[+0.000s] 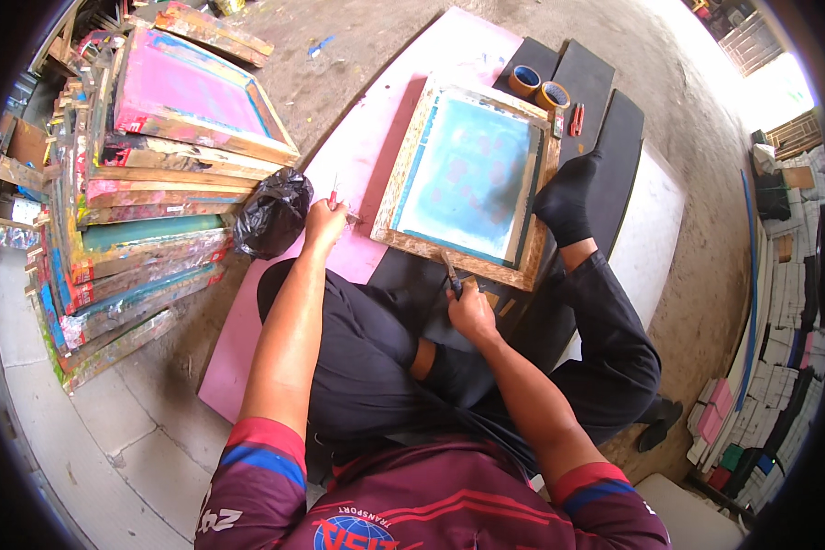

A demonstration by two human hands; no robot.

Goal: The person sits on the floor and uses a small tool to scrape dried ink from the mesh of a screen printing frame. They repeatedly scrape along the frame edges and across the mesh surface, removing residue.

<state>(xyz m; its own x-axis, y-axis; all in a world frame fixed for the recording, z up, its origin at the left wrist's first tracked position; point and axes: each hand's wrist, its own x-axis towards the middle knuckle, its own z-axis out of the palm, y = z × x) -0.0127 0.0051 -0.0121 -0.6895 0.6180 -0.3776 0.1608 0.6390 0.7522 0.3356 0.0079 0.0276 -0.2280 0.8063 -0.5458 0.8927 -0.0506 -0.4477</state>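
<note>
I sit on the floor with a wooden-framed printing screen (467, 174) lying flat before me, its mesh stained blue. My left hand (324, 220) is closed around a small red-handled tool (334, 192) just left of the frame's near left corner, over a pink sheet (367, 147). My right hand (470, 310) grips a dark-handled tool (451, 273) whose tip touches the frame's near edge. My sock-covered foot (566, 197) rests against the frame's right side.
A tall stack of paint-stained wooden screen frames (147, 183) stands at the left. A black plastic bag (271, 213) lies beside it. Two tape rolls (538, 87) and red pliers (577, 119) rest on black mats (605, 147) beyond the frame. Stacked white and coloured packs (779, 330) line the right.
</note>
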